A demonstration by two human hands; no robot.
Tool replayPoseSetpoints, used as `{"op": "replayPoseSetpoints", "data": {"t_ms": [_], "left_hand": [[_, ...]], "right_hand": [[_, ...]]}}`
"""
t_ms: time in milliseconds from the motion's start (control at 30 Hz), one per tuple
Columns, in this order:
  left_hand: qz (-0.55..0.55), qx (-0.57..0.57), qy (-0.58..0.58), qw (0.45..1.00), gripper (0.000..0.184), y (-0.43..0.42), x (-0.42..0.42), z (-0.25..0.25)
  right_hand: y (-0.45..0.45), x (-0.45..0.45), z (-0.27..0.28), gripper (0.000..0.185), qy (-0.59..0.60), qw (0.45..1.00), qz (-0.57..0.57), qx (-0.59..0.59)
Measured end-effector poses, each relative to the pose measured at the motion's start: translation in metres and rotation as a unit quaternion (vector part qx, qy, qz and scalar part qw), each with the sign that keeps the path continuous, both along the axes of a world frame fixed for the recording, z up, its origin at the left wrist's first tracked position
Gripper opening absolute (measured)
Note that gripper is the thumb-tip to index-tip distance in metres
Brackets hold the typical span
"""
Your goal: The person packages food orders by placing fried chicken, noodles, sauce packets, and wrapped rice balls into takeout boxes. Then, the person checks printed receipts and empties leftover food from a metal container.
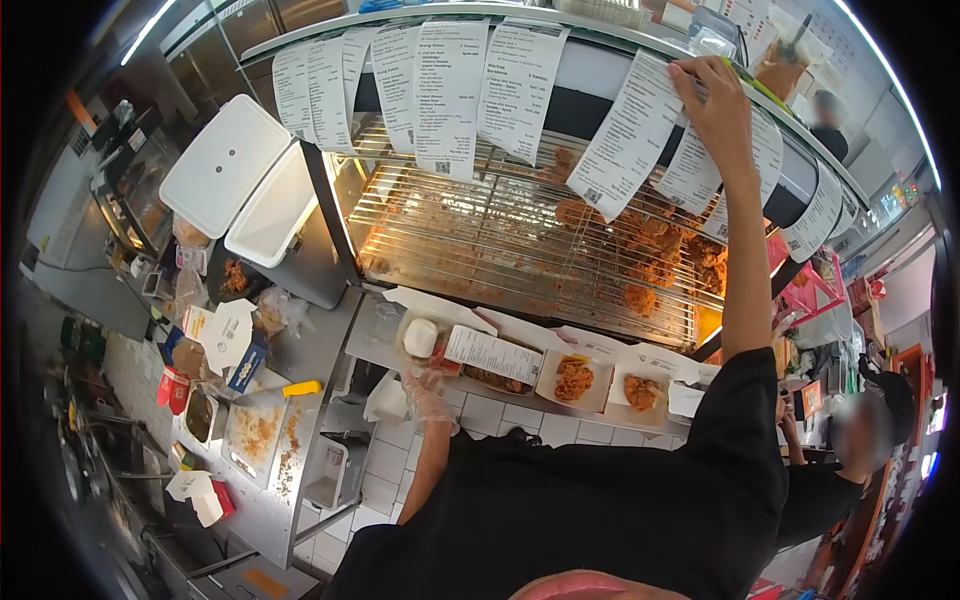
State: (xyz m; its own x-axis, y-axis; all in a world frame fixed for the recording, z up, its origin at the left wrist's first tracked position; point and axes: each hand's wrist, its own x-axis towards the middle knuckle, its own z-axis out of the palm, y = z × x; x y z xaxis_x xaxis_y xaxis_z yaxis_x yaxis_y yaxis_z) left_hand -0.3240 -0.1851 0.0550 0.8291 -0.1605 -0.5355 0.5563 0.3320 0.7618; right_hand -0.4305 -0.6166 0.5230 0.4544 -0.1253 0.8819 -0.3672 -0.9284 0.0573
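Note:
My right hand (pixel 712 95) is bare and raised to the top rail of the food warmer, fingers pinched at the upper edge of a printed receipt (pixel 625 140). More receipts (pixel 452 100) hang along that rail. Low at the counter, my left hand (pixel 428 398) wears a clear plastic glove; its fingers are blurred beside the row of open paper boxes. Nearest to it are a white round of rice (pixel 420 338) and a receipt (pixel 494 355) lying across a box. Fried chicken (pixel 573 379) sits in one box, with another piece (pixel 640 392) in the box to its right.
Behind the receipts, fried chicken pieces (pixel 650 255) lie on the warmer's wire rack (pixel 470 235). A white lidded bin (pixel 275 225) stands at its left. The steel side table (pixel 275 520) bears paper boxes, trays and a yellow-handled tool (pixel 302 388). A co-worker (pixel 835 480) stands at right.

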Motion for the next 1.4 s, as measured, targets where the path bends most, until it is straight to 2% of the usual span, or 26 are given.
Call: {"op": "replayPoseSetpoints", "data": {"t_ms": [167,267,367,467,567,667,767,867,967,1067,1133,1200,1267,1300,1400], "left_hand": [[0.031,0.006,0.013,0.999,0.083,0.008,0.001,0.011],[0.065,0.001,0.033,0.997,0.073,0.008,0.001,0.02],[0.065,0.01,0.026,0.997,0.072,0.01,0.0,0.021],[0.064,-0.009,0.003,0.998,0.071,0.013,-0.001,0.006],[0.059,-0.023,0.032,0.997,0.068,0.015,0.006,-0.021],[0.067,-0.01,-0.001,0.998,0.064,0.001,-0.007,0.005],[0.033,-0.007,-0.015,0.999,0.063,0.001,-0.013,0.015],[0.032,-0.011,-0.004,0.999,0.063,0.005,-0.015,0.017],[0.028,0.011,0.002,1.0,0.06,0.004,-0.014,0.021],[0.011,-0.002,-0.025,1.0,0.058,0.006,-0.01,-0.008],[-0.012,-0.007,-0.059,0.998,0.058,0.003,-0.016,0.004],[-0.017,-0.007,-0.004,1.0,0.059,0.003,-0.008,0.002],[-0.002,-0.007,0.019,1.0,0.059,-0.002,-0.008,0.003],[0.013,-0.005,0.031,0.999,0.06,-0.004,-0.007,0.005],[-0.003,0.001,-0.006,1.0,0.062,-0.008,-0.01,0.008]], "right_hand": [[-0.004,-0.015,0.005,0.025,0.017,0.999,0.034,0.015],[-0.004,-0.017,0.01,0.025,0.032,0.998,0.035,0.029],[0.0,-0.026,0.012,0.025,0.032,0.997,0.047,0.06],[-0.002,-0.023,-0.001,0.028,0.012,0.999,-0.045,-0.016],[0.002,-0.014,-0.009,0.03,0.029,0.993,-0.098,-0.061],[0.011,-0.03,0.0,0.033,0.01,0.998,-0.053,0.034],[-0.02,-0.067,0.014,0.032,-0.06,0.998,-0.016,-0.005],[-0.063,-0.105,0.016,0.029,0.034,0.994,-0.044,0.089],[-0.06,-0.114,0.006,0.024,0.015,0.999,-0.033,0.026],[-0.062,-0.136,0.008,0.022,0.046,0.993,-0.1,0.037],[-0.083,-0.154,0.002,0.022,0.023,0.997,-0.07,0.001],[-0.085,-0.165,0.003,0.024,0.022,0.991,-0.13,0.004],[-0.08,-0.172,0.007,0.027,0.05,0.987,-0.145,-0.045],[-0.082,-0.176,0.006,0.028,0.051,0.988,-0.141,-0.032],[-0.082,-0.186,0.01,0.027,0.072,0.983,-0.166,-0.018]]}}
